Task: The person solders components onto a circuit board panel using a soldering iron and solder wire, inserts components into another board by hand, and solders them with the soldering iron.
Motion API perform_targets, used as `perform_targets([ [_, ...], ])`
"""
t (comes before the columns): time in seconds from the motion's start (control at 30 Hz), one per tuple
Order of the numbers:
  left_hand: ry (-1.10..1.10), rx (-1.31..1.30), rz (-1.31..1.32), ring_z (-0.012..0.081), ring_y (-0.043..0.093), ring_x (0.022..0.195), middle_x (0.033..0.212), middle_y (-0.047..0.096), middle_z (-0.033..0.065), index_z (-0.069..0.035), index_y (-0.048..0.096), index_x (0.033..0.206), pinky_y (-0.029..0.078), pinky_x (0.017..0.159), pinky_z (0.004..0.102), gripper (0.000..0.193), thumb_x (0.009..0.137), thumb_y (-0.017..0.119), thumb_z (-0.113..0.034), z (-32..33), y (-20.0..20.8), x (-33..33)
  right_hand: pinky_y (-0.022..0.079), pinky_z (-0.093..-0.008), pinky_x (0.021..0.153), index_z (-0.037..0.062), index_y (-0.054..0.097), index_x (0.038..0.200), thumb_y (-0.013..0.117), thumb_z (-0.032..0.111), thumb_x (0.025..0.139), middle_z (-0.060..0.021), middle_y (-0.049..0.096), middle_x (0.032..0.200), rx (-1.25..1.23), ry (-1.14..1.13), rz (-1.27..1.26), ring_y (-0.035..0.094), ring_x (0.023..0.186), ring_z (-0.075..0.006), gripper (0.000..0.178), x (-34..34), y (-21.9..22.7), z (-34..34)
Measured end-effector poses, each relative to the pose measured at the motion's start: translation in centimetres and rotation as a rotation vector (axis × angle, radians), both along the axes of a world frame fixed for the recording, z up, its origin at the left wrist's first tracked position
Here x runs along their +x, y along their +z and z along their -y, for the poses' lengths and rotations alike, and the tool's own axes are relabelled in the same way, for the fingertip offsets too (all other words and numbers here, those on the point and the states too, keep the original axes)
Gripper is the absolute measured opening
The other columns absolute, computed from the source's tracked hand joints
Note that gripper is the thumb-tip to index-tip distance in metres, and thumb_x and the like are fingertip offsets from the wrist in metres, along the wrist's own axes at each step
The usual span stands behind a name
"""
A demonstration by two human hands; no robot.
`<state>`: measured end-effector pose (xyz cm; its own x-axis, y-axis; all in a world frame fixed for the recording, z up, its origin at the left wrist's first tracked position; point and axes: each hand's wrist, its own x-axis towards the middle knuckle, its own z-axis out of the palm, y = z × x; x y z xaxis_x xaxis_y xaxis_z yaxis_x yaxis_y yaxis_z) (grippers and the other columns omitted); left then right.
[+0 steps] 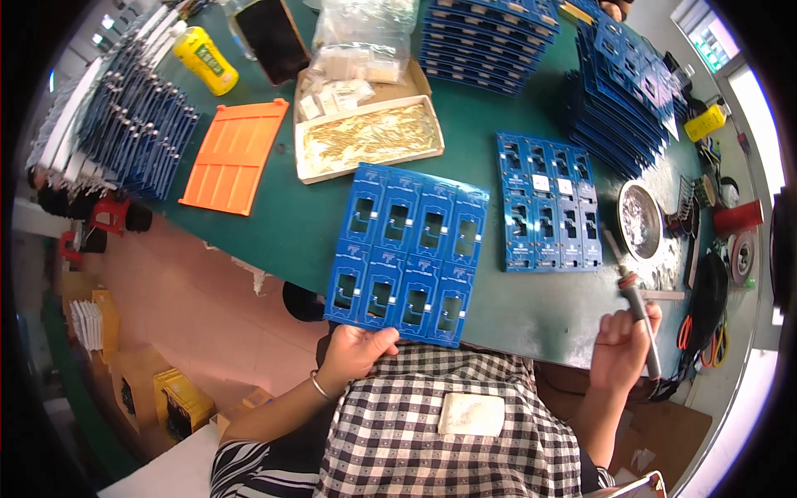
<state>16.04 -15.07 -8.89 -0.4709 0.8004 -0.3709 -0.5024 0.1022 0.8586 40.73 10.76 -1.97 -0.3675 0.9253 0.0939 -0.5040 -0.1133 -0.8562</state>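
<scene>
My left hand (355, 353) pinches the lower left edge of a blue circuit board panel (405, 256), thumb on top, and holds it tilted over the table's front edge. The panel has two rows of rectangular cut-outs. My right hand (618, 353) is closed round the grey handle of a soldering iron (638, 309), its tip pointing up and away. Beyond the iron, a round metal dish (640, 217) sits on the table. A second blue panel (532, 199) lies flat between the held board and the dish, with two small white squares on it.
A shallow carton (328, 173) holds thin gold-coloured pins (374, 133). An orange divided tray (228, 158) lies left of it. Stacks of blue boards (486, 46) stand at the back, right (610, 108) and left (137, 124). A yellow bottle (205, 60) and dark phone (270, 40) lie behind.
</scene>
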Motion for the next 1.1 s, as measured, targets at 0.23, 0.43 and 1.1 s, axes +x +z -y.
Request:
perform_targets([
  [0.23, -0.373, -0.495, -0.225, 0.0061, 0.057, 0.076, 0.087, 0.063, 0.0017, -0.002, 0.062, 0.098, 0.047, 0.069, 0.0212, 0.021, 0.083, 0.071, -0.013, 2.3, 2.6, -2.1, 0.042, -0.0326, 0.088, -0.0002, 0.056, 0.116, 0.060, 0.019, 0.090, -0.0076, 0.058, 0.088, -0.132, -0.246, -0.396, 0.053, 0.082, -0.0178, 0.033, 7.2, -3.4, -4.4],
  [0.43, 0.300, -0.130, -0.119, 0.0035, 0.030, 0.042, 0.054, 0.035, -0.0033, -0.003, 0.052, 0.093, 0.025, 0.037, 0.0208, 0.028, 0.101, 0.043, -0.029, 7.0, -0.5, -3.5, 0.045, -0.0425, 0.092, -0.0063, 0.058, 0.110, 0.055, 0.031, 0.085, -0.0178, 0.064, 0.093, -0.194, -0.409, -0.835, 0.060, 0.094, -0.0305, 0.044, 9.6, -5.8, -7.5],
  [1.1, 0.489, -0.136, -0.042, 0.0047, 0.033, 0.043, 0.064, 0.043, -0.0012, -0.005, 0.054, 0.098, 0.028, 0.037, 0.0202, 0.024, 0.100, 0.045, -0.027, 5.8, -1.1, -3.6, 0.050, -0.0266, 0.057, 0.0038, 0.062, 0.098, 0.062, 0.032, 0.088, -0.0101, 0.065, 0.077, -0.252, -0.434, -0.046, 0.062, 0.061, -0.0166, 0.030, 12.7, -1.6, -11.9],
])
